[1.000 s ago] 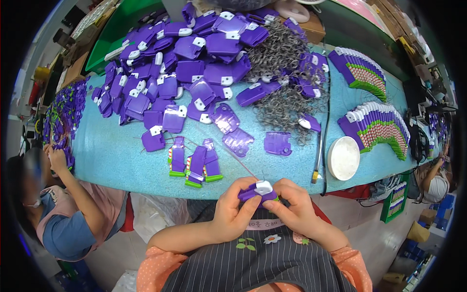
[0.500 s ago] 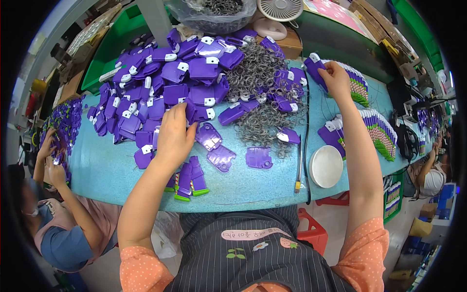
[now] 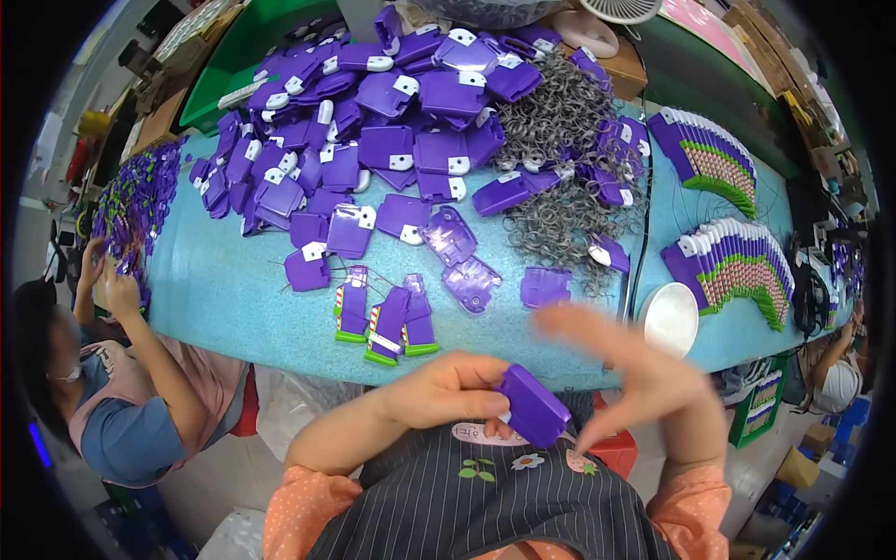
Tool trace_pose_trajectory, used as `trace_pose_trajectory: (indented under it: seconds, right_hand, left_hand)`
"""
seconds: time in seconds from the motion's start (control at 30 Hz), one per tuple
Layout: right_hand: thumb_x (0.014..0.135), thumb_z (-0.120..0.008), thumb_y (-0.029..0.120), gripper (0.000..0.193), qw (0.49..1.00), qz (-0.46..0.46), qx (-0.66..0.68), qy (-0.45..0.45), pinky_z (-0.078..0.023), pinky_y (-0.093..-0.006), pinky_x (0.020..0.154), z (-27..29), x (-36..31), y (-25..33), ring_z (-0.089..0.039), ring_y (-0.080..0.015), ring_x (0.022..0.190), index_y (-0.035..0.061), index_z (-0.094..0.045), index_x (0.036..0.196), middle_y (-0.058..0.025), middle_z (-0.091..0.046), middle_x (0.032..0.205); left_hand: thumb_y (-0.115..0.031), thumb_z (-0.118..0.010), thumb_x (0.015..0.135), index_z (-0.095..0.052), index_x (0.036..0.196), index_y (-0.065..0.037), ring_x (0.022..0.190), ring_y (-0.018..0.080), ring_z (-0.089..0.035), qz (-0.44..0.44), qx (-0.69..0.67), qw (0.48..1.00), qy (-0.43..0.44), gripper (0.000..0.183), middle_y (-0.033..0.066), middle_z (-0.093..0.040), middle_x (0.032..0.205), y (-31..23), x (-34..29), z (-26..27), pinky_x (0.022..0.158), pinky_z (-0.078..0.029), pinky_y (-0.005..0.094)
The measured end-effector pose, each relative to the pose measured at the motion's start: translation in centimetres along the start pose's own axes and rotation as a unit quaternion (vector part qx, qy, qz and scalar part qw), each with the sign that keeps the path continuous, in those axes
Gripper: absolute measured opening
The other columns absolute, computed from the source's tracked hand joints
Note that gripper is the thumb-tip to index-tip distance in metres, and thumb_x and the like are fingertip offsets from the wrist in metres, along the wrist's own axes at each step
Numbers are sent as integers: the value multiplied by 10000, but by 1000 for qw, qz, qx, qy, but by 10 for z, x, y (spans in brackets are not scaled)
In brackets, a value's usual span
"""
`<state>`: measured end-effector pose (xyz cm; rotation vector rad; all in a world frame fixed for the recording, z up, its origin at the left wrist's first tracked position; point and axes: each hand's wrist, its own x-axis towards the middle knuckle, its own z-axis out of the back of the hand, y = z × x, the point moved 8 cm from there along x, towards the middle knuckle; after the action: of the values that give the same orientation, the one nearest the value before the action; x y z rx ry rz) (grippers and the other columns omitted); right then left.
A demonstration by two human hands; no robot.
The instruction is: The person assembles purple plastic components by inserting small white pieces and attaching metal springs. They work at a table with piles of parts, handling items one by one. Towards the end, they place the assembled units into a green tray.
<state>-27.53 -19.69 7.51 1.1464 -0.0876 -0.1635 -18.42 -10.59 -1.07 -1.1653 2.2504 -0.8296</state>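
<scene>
One purple case [image 3: 537, 406] is gripped by the left hand [image 3: 457, 392] | right hand [image 3: 649, 378], blurred, is held spread nearby | similar cases [image 3: 386, 147] are heaped on the worktop [image 3: 252, 308]

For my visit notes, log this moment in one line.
left hand: holds purple case; right hand: open, blurred; blue table: purple pieces, grey rings

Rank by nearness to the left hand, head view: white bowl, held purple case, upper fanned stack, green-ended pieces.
1. Held purple case, in the left hand
2. Green-ended pieces, ahead, slightly left
3. White bowl, at right
4. Upper fanned stack, beyond the bowl
</scene>
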Motion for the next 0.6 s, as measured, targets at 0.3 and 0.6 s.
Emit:
trace_pose_trajectory:
  seconds: [0.3,0.6]
  right_hand:
    - [614,-807,119,657,958,-109,-68,-257,-443,-398,804,-51,-22,-29,-515,-324,960,-7,-451,1150,-180,-492,1085]
    - [581,-812,74,686,942,-60,-107,-313,-473,-334,683,-72,-16,-28,-535,-299,878,-52,-432,1138,-206,-476,1070]
  left_hand:
    - [-39,-551,861,-310,1361,43,807,286,-651,-177,463,849,-184,561,186,-618,948,-19,-23,-29,696,-513,386]
    - [24,-430,880,-326,1334,47,807,257,-651,-133,396,860,-294,467,175,-625,948,-3,-36,15,705,-519,334]
